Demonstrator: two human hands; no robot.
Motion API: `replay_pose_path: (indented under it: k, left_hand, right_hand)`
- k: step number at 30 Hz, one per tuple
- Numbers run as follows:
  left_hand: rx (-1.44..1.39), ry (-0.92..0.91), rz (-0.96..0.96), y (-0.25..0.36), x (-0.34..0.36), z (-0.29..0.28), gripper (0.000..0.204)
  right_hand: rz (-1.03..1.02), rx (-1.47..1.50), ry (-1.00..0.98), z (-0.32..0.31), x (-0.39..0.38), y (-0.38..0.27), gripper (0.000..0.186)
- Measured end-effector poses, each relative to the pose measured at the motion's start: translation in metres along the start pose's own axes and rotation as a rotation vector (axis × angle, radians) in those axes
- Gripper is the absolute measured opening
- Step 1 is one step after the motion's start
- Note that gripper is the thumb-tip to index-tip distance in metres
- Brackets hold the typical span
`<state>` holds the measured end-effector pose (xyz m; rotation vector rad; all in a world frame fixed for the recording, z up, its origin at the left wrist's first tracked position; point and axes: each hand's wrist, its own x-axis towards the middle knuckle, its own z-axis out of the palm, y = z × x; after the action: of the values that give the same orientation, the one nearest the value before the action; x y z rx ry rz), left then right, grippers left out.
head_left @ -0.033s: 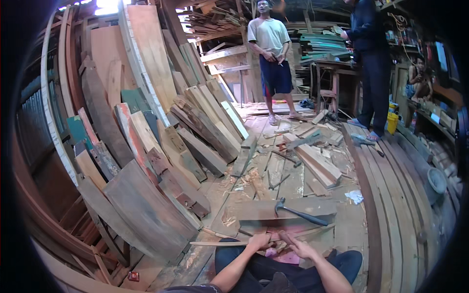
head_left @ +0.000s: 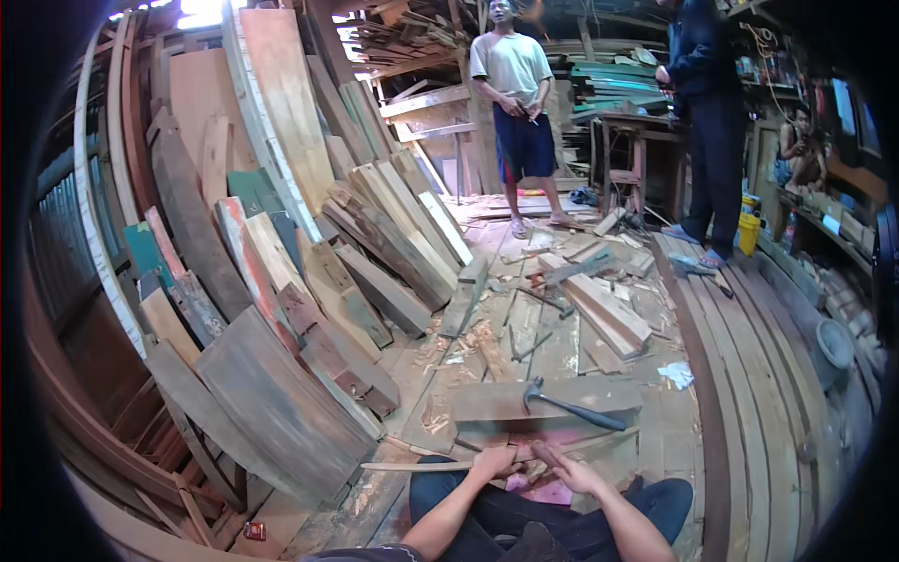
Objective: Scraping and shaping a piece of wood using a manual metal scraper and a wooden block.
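Observation:
A long, thin wooden strip (head_left: 412, 465) lies across my lap, its left end sticking out past my knee. My left hand (head_left: 493, 462) is closed around it. Close by on the right, my right hand (head_left: 579, 475) is wrapped about a small brown piece (head_left: 543, 453), whose kind I cannot make out; it meets the strip between my hands. Something pink (head_left: 548, 492) lies beneath them, partly covered. Just beyond my hands is a thick wooden beam (head_left: 487, 407), with a claw hammer (head_left: 576, 409) resting on top, its head to the left.
Boards and beams (head_left: 281, 403) lean in a dense stack on the left. Offcuts (head_left: 599, 304) and shavings litter the floor ahead. Long planks (head_left: 740, 393) run along the right, beside a grey bucket (head_left: 833, 345). Two people (head_left: 513, 84) stand farther back; another sits at the far right.
The whole view has shifted very slightly. My hands keep nearly the same place on the strip. One standing person's arm at the back right has lowered a little.

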<state>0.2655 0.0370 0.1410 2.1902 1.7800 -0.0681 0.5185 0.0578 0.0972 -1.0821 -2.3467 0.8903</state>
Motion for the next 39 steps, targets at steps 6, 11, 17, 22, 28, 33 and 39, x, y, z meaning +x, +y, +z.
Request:
replay_pose_path:
  k: [6, 11, 17, 22, 28, 33, 39]
  left_hand:
    - [0.044, -0.019, -0.016, 0.008, -0.001, -0.011, 0.055]
    - [0.075, -0.032, -0.030, 0.007, 0.001, 0.000, 0.055]
    - [0.036, -0.118, -0.088, 0.015, 0.001, -0.007, 0.049]
    - [0.032, 0.019, -0.071, 0.011, -0.006, -0.011, 0.049]
    - [0.025, 0.043, -0.100, 0.010, -0.007, -0.008, 0.044]
    - [0.048, 0.141, -0.026, 0.005, -0.009, 0.006, 0.043]
    - [0.043, 0.098, -0.049, 0.008, -0.003, 0.005, 0.042]
  right_hand:
    - [0.047, 0.050, 0.046, -0.007, 0.003, 0.001, 0.059]
    - [0.372, 0.054, -0.045, -0.025, 0.002, -0.004, 0.058]
    - [-0.065, -0.011, 0.073, 0.009, 0.002, 0.040, 0.058]
    - [0.447, -0.082, -0.067, -0.025, 0.006, -0.018, 0.063]
    - [0.494, 0.038, 0.110, -0.029, 0.006, -0.012, 0.054]
    - [-0.109, 0.006, 0.095, 0.009, -0.015, -0.001, 0.058]
    - [0.307, 0.070, 0.011, -0.009, -0.003, 0.008, 0.055]
